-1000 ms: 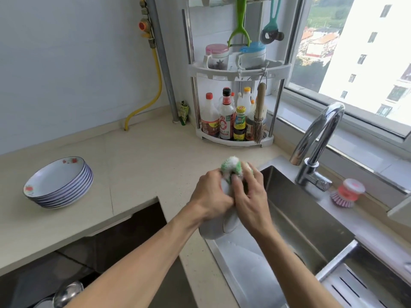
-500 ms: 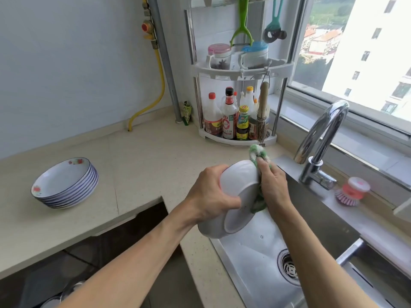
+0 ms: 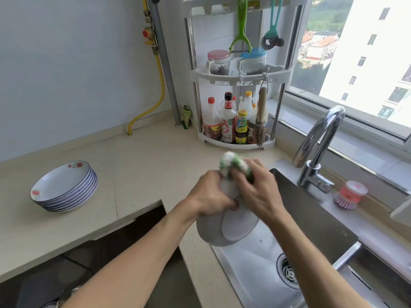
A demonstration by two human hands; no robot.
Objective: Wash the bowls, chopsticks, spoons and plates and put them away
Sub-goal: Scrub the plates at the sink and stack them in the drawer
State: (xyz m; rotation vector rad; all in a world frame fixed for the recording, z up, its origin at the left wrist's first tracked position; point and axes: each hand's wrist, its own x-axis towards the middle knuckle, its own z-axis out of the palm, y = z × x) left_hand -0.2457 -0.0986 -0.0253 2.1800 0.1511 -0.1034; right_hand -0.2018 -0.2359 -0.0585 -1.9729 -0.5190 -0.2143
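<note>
Left hand (image 3: 209, 194) grips white bowl (image 3: 231, 227), tilted, over sink (image 3: 255, 270) front-left corner. Right hand (image 3: 258, 192) clutches green-white cloth (image 3: 231, 162) against bowl's upper rim; motion blur, contact seemingly firm. Stacked plates (image 3: 64, 185) well apart on counter (image 3: 142, 165).

Left hand (image 3: 210, 195) grips white bowl (image 3: 226, 230) tilted over sink (image 3: 315, 221), right hand (image 3: 258, 192) presses green-white scrubber (image 3: 233, 165) on its rim; plate stack (image 3: 64, 187) sits on surface (image 3: 138, 170), well apart.
</note>
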